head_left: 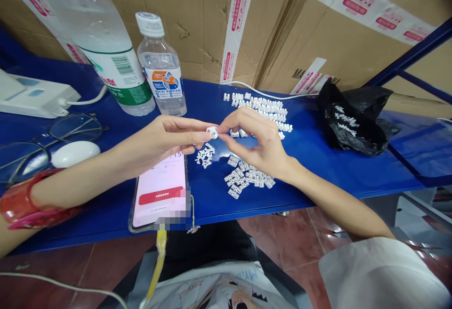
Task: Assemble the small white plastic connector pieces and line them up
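Between thumb and fingers, my left hand [176,139] pinches a small white plastic piece [213,132] above the blue table [339,170]. My right hand [256,139] meets it from the other side, thumb and forefinger closed at the piece's right end; whether a separate part is in them I cannot make out. Under the hands lies a small heap of little white parts [205,156]. Flat white slotted pieces [249,177] are piled nearer the front edge. Behind my right hand stand rows of small white pieces [270,106], partly hidden by the hand.
A phone [160,191] lies below my left hand. Two bottles, one large [123,73] and one small [164,73], stand behind it. Glasses [76,127], a white oval object [76,153] and a power strip [38,94] are left. A black bag [356,120] holds white pieces.
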The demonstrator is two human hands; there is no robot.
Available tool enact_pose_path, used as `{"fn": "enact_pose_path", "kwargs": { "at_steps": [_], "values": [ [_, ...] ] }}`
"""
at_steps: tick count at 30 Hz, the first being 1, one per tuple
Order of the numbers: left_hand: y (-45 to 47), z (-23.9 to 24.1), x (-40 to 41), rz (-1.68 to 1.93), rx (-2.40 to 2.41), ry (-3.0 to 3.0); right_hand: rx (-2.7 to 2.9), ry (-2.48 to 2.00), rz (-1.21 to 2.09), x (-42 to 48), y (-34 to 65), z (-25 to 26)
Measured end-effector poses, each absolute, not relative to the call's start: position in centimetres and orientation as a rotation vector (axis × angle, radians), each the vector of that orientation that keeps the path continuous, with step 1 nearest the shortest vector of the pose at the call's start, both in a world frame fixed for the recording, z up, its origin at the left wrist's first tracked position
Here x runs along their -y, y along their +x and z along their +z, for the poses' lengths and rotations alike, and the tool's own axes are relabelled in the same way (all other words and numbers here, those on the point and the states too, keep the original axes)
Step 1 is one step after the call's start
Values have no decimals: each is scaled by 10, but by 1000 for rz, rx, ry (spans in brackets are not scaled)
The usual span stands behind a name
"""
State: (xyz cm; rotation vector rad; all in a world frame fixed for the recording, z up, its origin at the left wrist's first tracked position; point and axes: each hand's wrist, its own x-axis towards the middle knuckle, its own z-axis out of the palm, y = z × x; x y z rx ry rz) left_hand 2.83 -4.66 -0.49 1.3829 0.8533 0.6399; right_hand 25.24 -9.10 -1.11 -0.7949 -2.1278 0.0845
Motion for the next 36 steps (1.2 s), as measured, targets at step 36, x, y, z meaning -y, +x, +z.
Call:
{"fn": "enact_pose_path", "kwargs": {
  "at_steps": [36],
  "values": [
    [21, -8, 36, 418, -749, 1325, 2312, -713, 75, 92, 256, -9]
  ]
}}
